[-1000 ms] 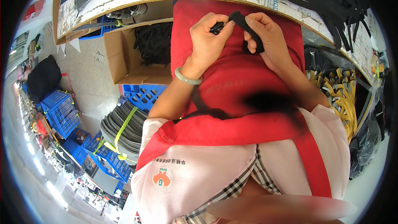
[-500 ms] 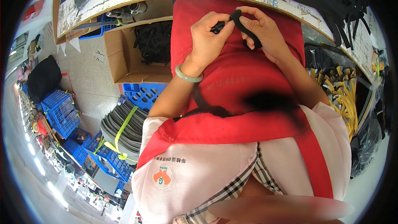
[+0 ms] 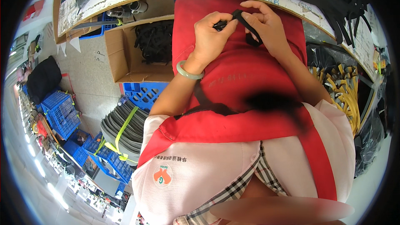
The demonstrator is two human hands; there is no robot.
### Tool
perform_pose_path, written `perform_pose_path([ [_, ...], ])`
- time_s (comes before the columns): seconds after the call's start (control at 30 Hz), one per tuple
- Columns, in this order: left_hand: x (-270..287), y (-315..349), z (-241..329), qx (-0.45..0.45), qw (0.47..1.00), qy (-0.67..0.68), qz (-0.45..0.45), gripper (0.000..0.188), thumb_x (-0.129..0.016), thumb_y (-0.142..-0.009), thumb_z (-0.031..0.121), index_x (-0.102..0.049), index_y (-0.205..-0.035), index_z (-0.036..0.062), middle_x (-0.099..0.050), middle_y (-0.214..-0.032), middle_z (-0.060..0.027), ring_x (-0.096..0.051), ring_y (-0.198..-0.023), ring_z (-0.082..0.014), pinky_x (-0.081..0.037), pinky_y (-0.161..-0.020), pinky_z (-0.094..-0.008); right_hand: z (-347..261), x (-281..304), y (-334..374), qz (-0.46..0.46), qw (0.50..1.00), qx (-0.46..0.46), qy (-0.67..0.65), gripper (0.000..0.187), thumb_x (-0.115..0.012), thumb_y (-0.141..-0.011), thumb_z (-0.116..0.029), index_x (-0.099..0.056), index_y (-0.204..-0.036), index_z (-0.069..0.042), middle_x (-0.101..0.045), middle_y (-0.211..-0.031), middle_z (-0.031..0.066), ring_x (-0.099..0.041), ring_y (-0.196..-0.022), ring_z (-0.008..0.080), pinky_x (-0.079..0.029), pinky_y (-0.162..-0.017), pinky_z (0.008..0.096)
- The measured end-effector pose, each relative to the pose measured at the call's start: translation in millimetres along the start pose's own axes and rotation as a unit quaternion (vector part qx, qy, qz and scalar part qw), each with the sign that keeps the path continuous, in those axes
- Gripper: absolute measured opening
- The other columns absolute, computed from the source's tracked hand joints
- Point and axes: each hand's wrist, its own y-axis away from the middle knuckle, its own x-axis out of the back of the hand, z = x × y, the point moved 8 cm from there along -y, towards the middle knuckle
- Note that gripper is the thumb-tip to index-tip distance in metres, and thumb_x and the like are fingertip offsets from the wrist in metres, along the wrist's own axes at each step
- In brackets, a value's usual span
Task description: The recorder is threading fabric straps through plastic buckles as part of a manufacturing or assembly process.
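Note:
Above my red apron (image 3: 250,66), close to the table edge, both hands hold a black strap (image 3: 252,30). My left hand (image 3: 213,33), with a pale green bangle on its wrist, pinches one end between thumb and fingers. A small dark end or part pokes out of that grip, too small to name. My right hand (image 3: 266,27) grips the strap a little further along, its thumb pressed on it. From there the strap bends down in a curve below the right fingers. Part of it is hidden by the fingers.
A worn white table (image 3: 175,2) crosses ahead, with black straps (image 3: 329,0) heaped at its right. To the left, a cardboard box (image 3: 121,58) holds black pieces; a coiled grey bundle (image 3: 123,129) stands nearer. Yellow strips (image 3: 343,96) hang at the right. Blue crates (image 3: 61,112) stand further left.
The right hand has shifted slightly up, its index finger lifted and more extended. The strap's hanging part now bends into a tighter curve beneath the fingers. The left hand has barely moved.

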Motion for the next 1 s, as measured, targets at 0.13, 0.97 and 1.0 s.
perform_pose_path([
  [0.13, -3.2, 2.4, 7.8, -0.066, 0.997, -0.047, -0.014, 0.009, -0.072, -0.079, 0.000, -0.067, -0.086, -0.0011, -0.059, -0.071, -0.0026, -0.052, -0.063, -0.0074, -0.041, -0.055, -0.0218, 10.7, -1.0, -1.2, -0.002, 0.997, -0.052, -0.059, 0.033, -0.062, -0.093, -0.023, -0.055, -0.119, -0.004, -0.060, -0.069, 0.0022, -0.047, -0.053, 0.0043, -0.037, -0.047, 0.0188],
  [0.97, 2.6, 5.7, -24.0, 0.158, 0.964, 0.214, 0.010, 0.016, -0.071, -0.085, 0.007, -0.070, -0.099, -0.0004, -0.062, -0.070, -0.0018, -0.051, -0.054, -0.0048, -0.038, -0.046, -0.0177, 15.9, -5.5, 5.3, -0.037, 0.991, -0.120, 0.038, 0.027, -0.071, -0.086, -0.030, -0.061, -0.077, -0.006, -0.046, -0.058, -0.0063, -0.038, -0.049, 0.0024, -0.027, -0.044, 0.0205],
  [1.0, 4.4, 4.6, -20.3, 0.148, 0.966, 0.213, 0.009, 0.015, -0.071, -0.085, 0.009, -0.070, -0.098, 0.0003, -0.061, -0.069, -0.0007, -0.050, -0.054, -0.0042, -0.038, -0.047, -0.0181, 19.0, -7.5, 4.4, -0.036, 0.991, -0.120, 0.039, 0.027, -0.071, -0.086, -0.030, -0.061, -0.077, -0.006, -0.046, -0.058, -0.0063, -0.038, -0.049, 0.0024, -0.027, -0.044, 0.0205],
])
